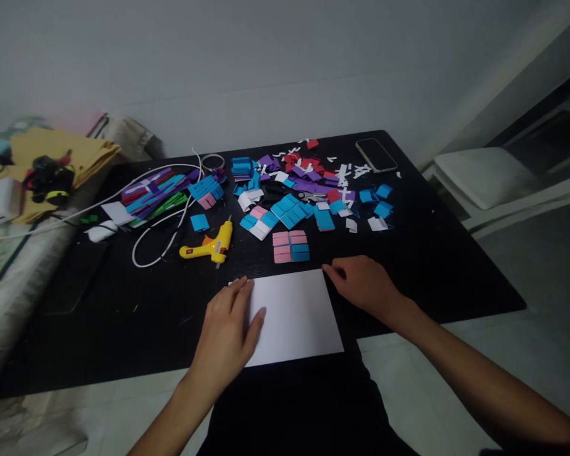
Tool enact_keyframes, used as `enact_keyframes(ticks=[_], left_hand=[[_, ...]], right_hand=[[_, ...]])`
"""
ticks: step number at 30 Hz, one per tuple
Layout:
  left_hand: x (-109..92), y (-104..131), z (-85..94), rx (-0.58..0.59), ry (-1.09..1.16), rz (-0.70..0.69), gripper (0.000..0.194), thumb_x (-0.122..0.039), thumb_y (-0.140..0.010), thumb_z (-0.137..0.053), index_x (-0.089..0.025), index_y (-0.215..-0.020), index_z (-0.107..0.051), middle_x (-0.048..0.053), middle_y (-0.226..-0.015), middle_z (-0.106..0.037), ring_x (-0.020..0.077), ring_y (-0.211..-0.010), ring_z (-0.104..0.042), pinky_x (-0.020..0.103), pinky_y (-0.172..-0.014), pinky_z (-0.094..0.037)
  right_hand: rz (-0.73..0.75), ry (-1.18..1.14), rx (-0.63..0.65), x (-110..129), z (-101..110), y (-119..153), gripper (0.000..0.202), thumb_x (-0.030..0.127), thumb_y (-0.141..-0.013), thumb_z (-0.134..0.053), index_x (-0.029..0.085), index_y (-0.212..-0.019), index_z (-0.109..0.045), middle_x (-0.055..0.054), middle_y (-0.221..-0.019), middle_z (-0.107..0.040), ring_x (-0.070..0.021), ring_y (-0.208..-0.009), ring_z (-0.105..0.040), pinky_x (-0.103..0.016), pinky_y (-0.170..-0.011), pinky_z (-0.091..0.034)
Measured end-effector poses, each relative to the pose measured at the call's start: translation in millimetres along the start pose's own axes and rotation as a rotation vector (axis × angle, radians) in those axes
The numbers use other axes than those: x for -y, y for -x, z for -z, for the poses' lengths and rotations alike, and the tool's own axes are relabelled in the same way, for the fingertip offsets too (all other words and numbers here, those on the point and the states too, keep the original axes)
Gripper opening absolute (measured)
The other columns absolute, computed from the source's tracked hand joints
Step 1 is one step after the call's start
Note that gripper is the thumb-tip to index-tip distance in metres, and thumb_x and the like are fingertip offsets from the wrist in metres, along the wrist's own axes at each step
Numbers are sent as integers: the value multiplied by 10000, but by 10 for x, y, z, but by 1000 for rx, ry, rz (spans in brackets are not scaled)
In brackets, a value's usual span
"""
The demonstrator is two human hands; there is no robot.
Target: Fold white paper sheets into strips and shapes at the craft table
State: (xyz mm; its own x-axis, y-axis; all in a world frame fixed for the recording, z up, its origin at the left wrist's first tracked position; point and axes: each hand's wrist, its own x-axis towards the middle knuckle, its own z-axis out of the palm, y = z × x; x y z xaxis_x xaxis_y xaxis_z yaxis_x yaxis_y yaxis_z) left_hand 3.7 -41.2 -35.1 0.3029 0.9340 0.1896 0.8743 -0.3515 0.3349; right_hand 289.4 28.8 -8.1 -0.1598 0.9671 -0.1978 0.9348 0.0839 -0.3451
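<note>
A blank white sheet (pixel 292 320) lies on the black table near its front edge. My left hand (pixel 228 320) rests flat over the sheet's left side, with its thumb apart from the fingers. At the sheet's top right corner, my right hand (pixel 361 278) is closed, thumb and fingertip together at the paper's edge. Just beyond the sheet sits a pink and blue folded paper square (pixel 291 246). To its left is a yellow glue gun (pixel 209 246). Blue folded pieces (pixel 291 211) and purple, red and white scraps are spread behind.
A phone (pixel 376 155) lies at the back right of the black table (pixel 437 266). White cable (pixel 145 261) loops at the left, near coloured paper strips (pixel 159 193). Yellow envelopes (pixel 61 149) are piled far left. A white stool (pixel 479 174) stands right.
</note>
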Motion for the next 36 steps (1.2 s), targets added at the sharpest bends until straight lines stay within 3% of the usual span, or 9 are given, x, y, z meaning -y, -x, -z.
enact_keyframes(ticks=[4,7,9,13,27,36], left_hand=[[-123,-228,62,-6,49,62,386,-401,-1014,-540,-157,-1303,-619,164,-1262,-657,321,-1171,-621,499,-987,-514],[-291,-483,26,240,47,117,287,-375,-1039,-468,-203,-981,-690,76,-907,-726,248,-864,-678,371,-763,-505],[-388,-633,-21,296,36,140,303,-378,-1038,-469,-212,-882,-670,45,-782,-715,213,-710,-664,311,-618,-426],[-445,-802,-60,359,-23,217,362,-422,-1026,-484,-215,-797,-673,62,-735,-720,231,-667,-670,298,-563,-330],[104,-748,313,511,-120,394,461,-569,-1001,-441,-274,-810,-739,85,-744,-717,307,-749,-692,333,-596,-369],[366,-605,427,541,-103,452,494,-579,-1013,-400,-260,-772,-691,67,-753,-716,273,-738,-686,307,-605,-359]], right_hand=[[105,-70,-10,144,-19,9,386,331,-1055,-522,190,-698,-563,-10,-718,-630,-143,-635,-556,-289,-611,-343],[258,-158,18,273,-83,-4,232,279,-1024,-609,181,-814,-621,-13,-816,-655,-151,-740,-600,-283,-689,-404],[298,-174,36,318,-130,-21,154,251,-985,-676,178,-855,-636,-18,-854,-664,-166,-790,-613,-288,-707,-418],[280,-168,65,318,-167,-56,153,242,-968,-703,184,-844,-636,-19,-875,-674,-169,-796,-618,-286,-680,-421],[219,-221,154,325,-104,-116,141,240,-937,-749,187,-849,-653,-10,-882,-684,-157,-764,-621,-273,-663,-421],[209,-232,189,321,-84,-148,131,239,-932,-760,180,-854,-672,-11,-884,-686,-153,-770,-622,-274,-664,-427]])
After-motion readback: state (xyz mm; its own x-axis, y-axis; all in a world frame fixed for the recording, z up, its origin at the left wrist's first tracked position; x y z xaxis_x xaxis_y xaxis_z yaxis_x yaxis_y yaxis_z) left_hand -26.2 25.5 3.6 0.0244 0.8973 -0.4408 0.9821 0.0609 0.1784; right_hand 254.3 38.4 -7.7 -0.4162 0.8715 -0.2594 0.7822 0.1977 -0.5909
